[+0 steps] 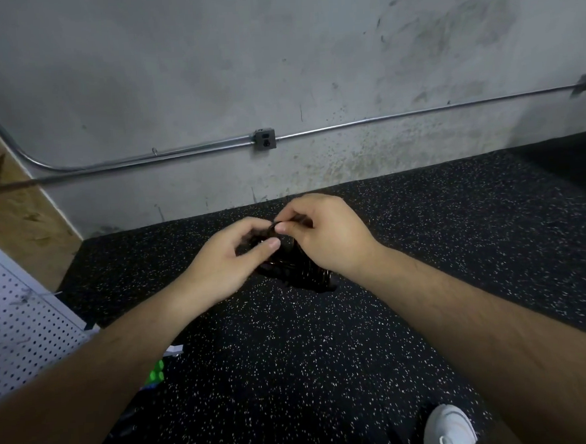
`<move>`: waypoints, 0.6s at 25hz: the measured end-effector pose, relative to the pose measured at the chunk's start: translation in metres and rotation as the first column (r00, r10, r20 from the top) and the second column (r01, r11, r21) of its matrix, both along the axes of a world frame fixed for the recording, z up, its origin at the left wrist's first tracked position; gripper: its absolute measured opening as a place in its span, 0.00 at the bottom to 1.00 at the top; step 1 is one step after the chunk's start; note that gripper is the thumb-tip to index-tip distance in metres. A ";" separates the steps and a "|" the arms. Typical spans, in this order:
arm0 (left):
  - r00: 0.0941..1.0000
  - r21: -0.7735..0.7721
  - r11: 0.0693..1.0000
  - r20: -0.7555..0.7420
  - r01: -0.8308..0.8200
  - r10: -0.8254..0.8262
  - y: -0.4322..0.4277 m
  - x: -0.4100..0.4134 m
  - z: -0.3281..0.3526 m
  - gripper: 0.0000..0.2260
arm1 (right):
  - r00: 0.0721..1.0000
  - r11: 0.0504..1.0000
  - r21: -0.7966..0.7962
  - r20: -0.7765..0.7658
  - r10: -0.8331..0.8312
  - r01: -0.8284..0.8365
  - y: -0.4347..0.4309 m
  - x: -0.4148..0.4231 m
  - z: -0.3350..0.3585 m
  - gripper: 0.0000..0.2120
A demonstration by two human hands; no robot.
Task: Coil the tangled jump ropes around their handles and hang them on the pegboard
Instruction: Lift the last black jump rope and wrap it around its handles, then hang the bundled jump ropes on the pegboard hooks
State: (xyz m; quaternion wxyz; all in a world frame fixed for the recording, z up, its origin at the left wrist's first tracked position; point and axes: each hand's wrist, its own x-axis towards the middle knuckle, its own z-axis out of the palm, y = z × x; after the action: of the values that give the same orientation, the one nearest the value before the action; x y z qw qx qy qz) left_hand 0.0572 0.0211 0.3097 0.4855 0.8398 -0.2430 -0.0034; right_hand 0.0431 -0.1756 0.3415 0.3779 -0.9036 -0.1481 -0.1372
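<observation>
A black jump rope (296,269), bundled into a dark coil, hangs between my two hands above the speckled floor. My left hand (232,256) grips the upper left of the bundle with curled fingers. My right hand (323,233) pinches a strand of the rope at the top, thumb against forefinger. The handles are hard to tell apart from the dark coil. The white pegboard (20,327) leans at the far left, partly behind my left forearm.
Black speckled rubber flooring (423,241) runs up to a stained concrete wall with a metal conduit and junction box (264,139). Green and white items (158,370) lie by the pegboard's foot. A white shoe (448,428) shows at the bottom right.
</observation>
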 end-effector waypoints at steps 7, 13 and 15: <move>0.836 0.106 0.932 0.486 -0.346 0.255 -0.003 -0.005 0.010 0.09 | 0.995 0.981 0.178 -0.080 -0.064 0.078 0.018 0.000 0.002 0.06; 0.926 0.093 0.938 0.219 -0.332 0.306 0.009 -0.018 0.018 0.07 | 0.982 0.923 0.368 -0.181 -0.049 0.114 0.060 0.008 0.011 0.07; 0.907 -0.020 0.910 0.075 -0.414 0.414 0.022 -0.017 0.024 0.09 | 0.983 0.933 0.356 -0.185 0.021 0.047 0.076 0.010 0.015 0.11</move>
State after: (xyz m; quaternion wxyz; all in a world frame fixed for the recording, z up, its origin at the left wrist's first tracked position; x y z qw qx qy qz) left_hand 0.0407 0.0433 0.3338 0.4670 0.8707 -0.0782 0.1328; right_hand 0.0527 -0.0999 0.3564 0.5477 -0.8291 -0.0789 -0.0796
